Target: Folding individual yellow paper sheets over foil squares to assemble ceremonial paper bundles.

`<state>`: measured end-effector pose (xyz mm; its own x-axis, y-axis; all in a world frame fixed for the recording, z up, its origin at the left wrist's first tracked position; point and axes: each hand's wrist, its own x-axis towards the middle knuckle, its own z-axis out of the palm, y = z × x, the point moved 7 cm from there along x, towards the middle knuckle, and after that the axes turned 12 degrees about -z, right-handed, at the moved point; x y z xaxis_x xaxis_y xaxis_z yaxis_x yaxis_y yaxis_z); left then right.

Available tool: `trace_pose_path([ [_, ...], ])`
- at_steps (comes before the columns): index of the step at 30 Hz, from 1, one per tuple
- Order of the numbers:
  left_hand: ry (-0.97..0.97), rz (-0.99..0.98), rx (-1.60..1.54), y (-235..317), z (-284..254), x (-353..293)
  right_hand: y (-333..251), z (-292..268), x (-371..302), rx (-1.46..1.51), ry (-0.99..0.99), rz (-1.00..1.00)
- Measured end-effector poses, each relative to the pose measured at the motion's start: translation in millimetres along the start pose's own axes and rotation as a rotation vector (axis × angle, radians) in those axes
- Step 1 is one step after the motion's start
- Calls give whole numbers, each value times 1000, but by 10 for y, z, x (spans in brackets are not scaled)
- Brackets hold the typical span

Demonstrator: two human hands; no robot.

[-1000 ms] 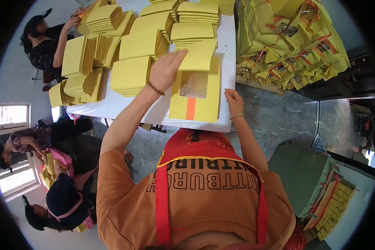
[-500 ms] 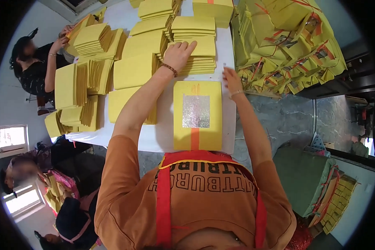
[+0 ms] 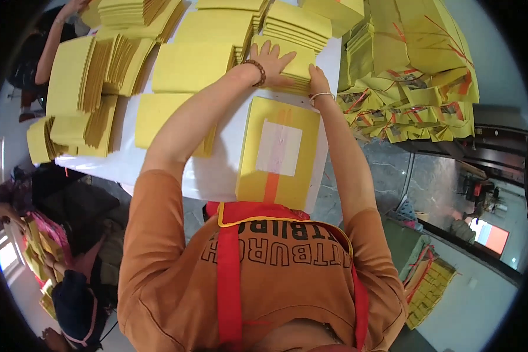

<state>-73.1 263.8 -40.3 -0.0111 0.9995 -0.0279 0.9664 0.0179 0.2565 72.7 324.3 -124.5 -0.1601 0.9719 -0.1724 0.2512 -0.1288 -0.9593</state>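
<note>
My left hand (image 3: 271, 66) lies with fingers spread on top of a stack of folded yellow paper (image 3: 303, 57). At the stack's right end, my right hand (image 3: 320, 84) grips the edge; some of its fingers are hidden. Nearer to me, a yellow paper bundle (image 3: 249, 155) lies slightly turned at the table's front edge. An orange stripe runs along it, under a pale, shiny square patch (image 3: 280, 148). Neither hand touches this bundle.
More yellow paper stacks (image 3: 190, 67) cover the white table (image 3: 185, 183) to the left and beyond. Tied yellow bundles (image 3: 405, 94) are heaped on the right. Other people sit at left, one person's arm (image 3: 50, 53) reaching over the far-left stacks. A green-covered pile (image 3: 406, 243) stands lower right.
My right hand has moved in from beside the table to the stack's right end. My left hand's fingers have spread on the stack. The view has shifted and tilted.
</note>
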Motion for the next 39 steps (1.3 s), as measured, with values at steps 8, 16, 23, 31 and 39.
trace_pose_path([
  [8, 313, -293, -619, -410, 102, -65, 138, -132, 194, -25, 48, -44],
  [16, 284, -584, -901, -493, 199, -147, 127, -185, 194, -255, 26, -11],
  [23, 113, -690, -774, -522, 360, -101, 225, -246, 226, -234, 68, -15],
  [31, -27, -831, -1181, -779, 773, -138, -34, -321, -182, -35, 25, 37],
  [39, -242, -821, -1589, -468, 635, -86, 155, -503, -159, -30, 68, -13],
])
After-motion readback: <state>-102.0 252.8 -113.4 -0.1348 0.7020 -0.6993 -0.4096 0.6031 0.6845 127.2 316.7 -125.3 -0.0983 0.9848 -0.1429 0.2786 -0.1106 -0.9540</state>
